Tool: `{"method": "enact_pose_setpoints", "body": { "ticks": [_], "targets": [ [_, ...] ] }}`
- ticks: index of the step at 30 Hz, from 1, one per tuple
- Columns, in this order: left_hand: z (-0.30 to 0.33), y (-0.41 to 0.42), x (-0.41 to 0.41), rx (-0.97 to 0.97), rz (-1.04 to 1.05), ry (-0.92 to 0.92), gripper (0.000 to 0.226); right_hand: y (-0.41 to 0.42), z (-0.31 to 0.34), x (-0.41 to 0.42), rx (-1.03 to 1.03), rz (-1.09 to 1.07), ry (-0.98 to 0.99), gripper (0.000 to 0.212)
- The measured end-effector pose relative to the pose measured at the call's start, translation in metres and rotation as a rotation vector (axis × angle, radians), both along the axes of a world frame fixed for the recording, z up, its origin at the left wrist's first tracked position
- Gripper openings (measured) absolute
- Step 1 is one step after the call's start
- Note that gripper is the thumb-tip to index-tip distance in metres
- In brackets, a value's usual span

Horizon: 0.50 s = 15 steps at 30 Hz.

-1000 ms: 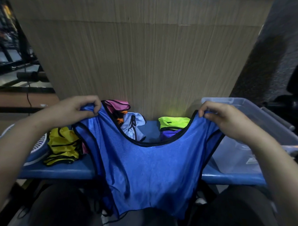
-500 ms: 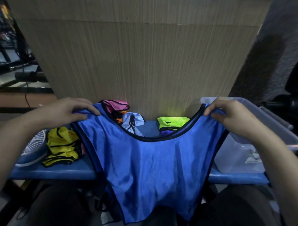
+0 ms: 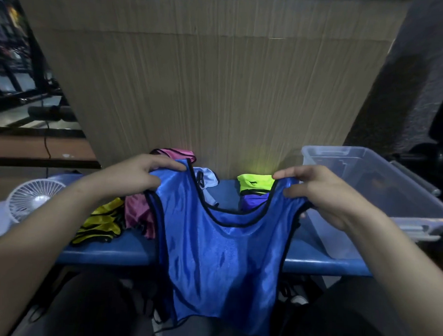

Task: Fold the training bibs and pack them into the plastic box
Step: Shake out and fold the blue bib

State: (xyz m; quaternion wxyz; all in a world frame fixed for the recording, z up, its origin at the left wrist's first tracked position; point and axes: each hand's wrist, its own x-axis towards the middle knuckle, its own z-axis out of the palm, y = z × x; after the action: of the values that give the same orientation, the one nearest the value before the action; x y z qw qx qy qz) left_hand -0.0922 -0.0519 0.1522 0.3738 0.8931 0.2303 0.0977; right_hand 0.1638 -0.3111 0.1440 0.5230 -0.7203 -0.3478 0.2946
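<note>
A blue training bib (image 3: 222, 263) with black trim hangs by its shoulder straps over the front edge of the blue bench (image 3: 107, 251). My left hand (image 3: 137, 176) pinches the left strap and my right hand (image 3: 315, 191) pinches the right strap. Its lower hem drops between my knees. The clear plastic box (image 3: 380, 183) stands open on the bench at the right, just beyond my right hand. Other bibs lie on the bench: yellow (image 3: 100, 225), pink (image 3: 138, 215), light blue (image 3: 207, 180), neon green (image 3: 255, 183) and purple (image 3: 254, 203).
A small white fan (image 3: 31, 199) sits at the bench's left end. A tall wood-grain panel (image 3: 205, 92) rises right behind the bench. A pink bib (image 3: 177, 153) lies against its foot. Dark gym equipment (image 3: 20, 85) fills the far left.
My hands have come closer together, so the blue bib now hangs narrower, with its neckline sagging deeper. The pink bib beside the yellow one has come into sight.
</note>
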Motion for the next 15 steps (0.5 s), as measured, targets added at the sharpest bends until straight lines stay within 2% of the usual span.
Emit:
{"method": "enact_pose_setpoints", "body": {
  "ticks": [7, 11, 15],
  "targets": [
    [-0.005, -0.045, 0.021, -0.03, -0.042, -0.026, 0.07, 0.009, -0.002, -0.051, 0.193, 0.07, 0.378, 0.035],
    [-0.003, -0.069, 0.035, -0.004, -0.08, -0.026, 0.073, 0.021, -0.003, -0.081, 0.212, 0.142, 0.397, 0.04],
    [-0.004, -0.08, 0.039, 0.055, -0.152, -0.035, 0.076, 0.03, -0.005, -0.096, 0.25, 0.164, 0.39, 0.035]
  ]
}}
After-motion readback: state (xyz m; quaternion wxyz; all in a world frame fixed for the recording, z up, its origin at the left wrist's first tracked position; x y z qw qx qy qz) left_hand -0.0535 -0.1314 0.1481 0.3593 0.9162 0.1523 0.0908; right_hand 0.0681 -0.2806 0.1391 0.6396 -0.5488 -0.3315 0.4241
